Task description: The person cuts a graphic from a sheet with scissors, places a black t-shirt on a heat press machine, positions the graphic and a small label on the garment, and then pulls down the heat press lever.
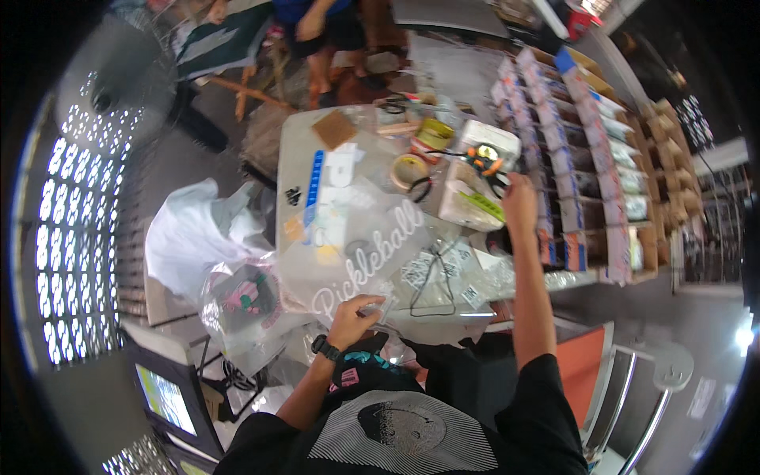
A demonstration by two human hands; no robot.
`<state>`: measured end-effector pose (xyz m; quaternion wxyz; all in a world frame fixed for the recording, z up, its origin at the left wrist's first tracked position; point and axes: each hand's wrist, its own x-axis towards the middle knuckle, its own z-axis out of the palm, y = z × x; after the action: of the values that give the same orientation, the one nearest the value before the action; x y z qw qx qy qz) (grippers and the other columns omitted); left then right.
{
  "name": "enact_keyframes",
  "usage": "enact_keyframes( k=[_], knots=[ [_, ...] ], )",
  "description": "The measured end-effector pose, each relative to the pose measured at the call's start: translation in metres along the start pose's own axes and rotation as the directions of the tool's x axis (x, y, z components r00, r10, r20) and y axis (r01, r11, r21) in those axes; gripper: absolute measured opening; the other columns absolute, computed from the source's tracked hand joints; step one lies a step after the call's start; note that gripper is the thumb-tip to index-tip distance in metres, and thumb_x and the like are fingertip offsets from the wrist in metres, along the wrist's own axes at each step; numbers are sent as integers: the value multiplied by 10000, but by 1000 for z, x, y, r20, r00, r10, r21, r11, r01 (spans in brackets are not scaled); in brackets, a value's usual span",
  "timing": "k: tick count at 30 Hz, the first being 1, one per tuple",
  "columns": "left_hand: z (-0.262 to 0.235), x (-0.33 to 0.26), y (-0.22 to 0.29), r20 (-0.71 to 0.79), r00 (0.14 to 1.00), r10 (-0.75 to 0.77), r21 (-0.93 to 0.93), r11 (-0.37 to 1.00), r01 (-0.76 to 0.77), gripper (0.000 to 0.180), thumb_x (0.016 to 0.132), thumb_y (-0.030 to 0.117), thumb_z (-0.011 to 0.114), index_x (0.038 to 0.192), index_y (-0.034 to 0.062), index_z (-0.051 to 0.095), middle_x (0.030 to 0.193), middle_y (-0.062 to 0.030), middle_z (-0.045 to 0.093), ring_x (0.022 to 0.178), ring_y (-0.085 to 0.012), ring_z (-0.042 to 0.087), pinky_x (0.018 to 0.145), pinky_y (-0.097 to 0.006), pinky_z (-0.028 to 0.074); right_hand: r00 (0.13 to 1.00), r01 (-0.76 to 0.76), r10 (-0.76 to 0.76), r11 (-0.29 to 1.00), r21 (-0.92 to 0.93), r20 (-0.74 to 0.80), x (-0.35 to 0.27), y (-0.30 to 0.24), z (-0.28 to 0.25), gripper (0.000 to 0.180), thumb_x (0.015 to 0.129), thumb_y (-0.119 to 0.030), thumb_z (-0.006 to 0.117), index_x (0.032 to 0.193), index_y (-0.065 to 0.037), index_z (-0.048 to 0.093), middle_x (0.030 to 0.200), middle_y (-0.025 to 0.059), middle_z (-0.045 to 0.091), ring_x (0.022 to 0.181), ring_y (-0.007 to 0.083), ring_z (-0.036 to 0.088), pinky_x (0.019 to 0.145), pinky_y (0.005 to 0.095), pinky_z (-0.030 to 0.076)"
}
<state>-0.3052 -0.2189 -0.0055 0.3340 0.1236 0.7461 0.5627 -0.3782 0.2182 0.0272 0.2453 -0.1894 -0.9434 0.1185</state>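
At the table's near edge, my left hand (354,321) has its thumb and forefinger curled on the edge of a clear plastic sheet (348,257) with white lettering. A watch is on that wrist. My right arm reaches across to the right, where my right hand (519,207) is closed at the handle end of orange-and-black scissors (484,161). These scissors lie over white containers (455,204), one of which holds a yellow-green cutter (484,206). Left of them are a roll of tape (408,171) and a yellow tin (435,134).
A blue ruler-like strip (314,188) and a brown square (334,128) lie on the table's left. Partitioned cardboard bins (562,158) stand along the right. White cloth (202,233) and a bagged garment (247,301) are at left. A fan (103,101) and another person (321,32) are beyond.
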Motion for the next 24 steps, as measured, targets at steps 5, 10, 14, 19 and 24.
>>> enact_keyframes(
  k=[5,10,14,19,24],
  knots=[
    [-17,-3,-18,-153,988,29,70,997,-19,311,850,94,720,1157,52,707,1066,-73,709,756,-125,654,678,-277,526,998,-53,48,985,166,30,-3,-29,1,142,834,-10,633,974,0,659,928,157,662,831,349,648,739,418,510],
    [-69,31,-39,-452,888,83,112,993,-36,268,839,65,727,1107,70,718,1041,-95,712,773,-189,680,647,-290,530,986,-136,87,913,385,140,-110,-102,4,83,857,18,628,936,2,647,839,142,657,777,272,646,697,378,494],
    [-112,62,-13,-593,786,174,217,975,-53,262,812,81,754,1070,49,717,1015,-105,709,799,-201,683,685,-284,531,882,-356,104,787,505,459,-221,-149,-3,112,865,-17,645,974,-18,672,868,146,677,738,278,663,668,355,513],
    [-70,91,-19,-299,798,523,625,740,-250,575,717,177,834,1240,55,629,1205,-126,646,1094,-287,620,898,-342,499,699,-477,39,769,425,714,-269,-179,-10,130,862,-75,632,977,-36,678,866,163,680,742,338,679,674,399,525],
    [2,85,-18,19,941,337,807,551,-214,845,737,184,794,1486,122,407,1441,-171,462,1215,-340,550,1017,-430,453,718,-407,-33,791,458,695,-253,-172,12,126,865,-91,628,961,-24,674,877,175,689,776,353,678,684,417,524]
  ],
)
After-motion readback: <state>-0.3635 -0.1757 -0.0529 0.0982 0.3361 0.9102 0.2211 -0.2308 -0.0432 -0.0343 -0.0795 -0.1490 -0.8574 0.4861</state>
